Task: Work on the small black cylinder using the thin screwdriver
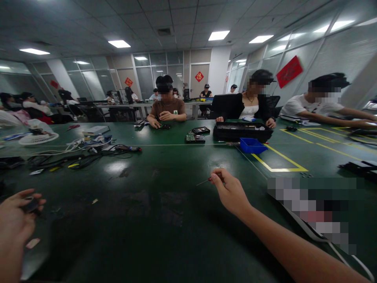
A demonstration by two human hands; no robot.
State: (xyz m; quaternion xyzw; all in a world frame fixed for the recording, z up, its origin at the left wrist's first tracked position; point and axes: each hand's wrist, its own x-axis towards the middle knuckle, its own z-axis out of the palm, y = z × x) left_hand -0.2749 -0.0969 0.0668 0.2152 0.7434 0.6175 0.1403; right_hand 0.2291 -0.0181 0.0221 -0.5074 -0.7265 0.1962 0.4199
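At the left edge, my left hand [17, 220] has its fingers curled round a small dark, rounded part [30, 204]; the blur hides what kind it is. My right hand [229, 190] is raised over the middle of the green table [132, 236]. Between its thumb and fingertips it pinches a small screwdriver [203, 182]. The thin shaft points left, and a bit of red handle shows at the fingers. A wide stretch of tabletop separates the two hands, and the screwdriver touches nothing else.
A blue bin [252, 145] stands before a black case [243, 133] near a co-worker. Hard drives [195, 138] lie left of it. Tangled cables [85, 159] and a white fan-like basket [38, 137] are at left. A blurred-out flat item [312, 212] lies right of my forearm.
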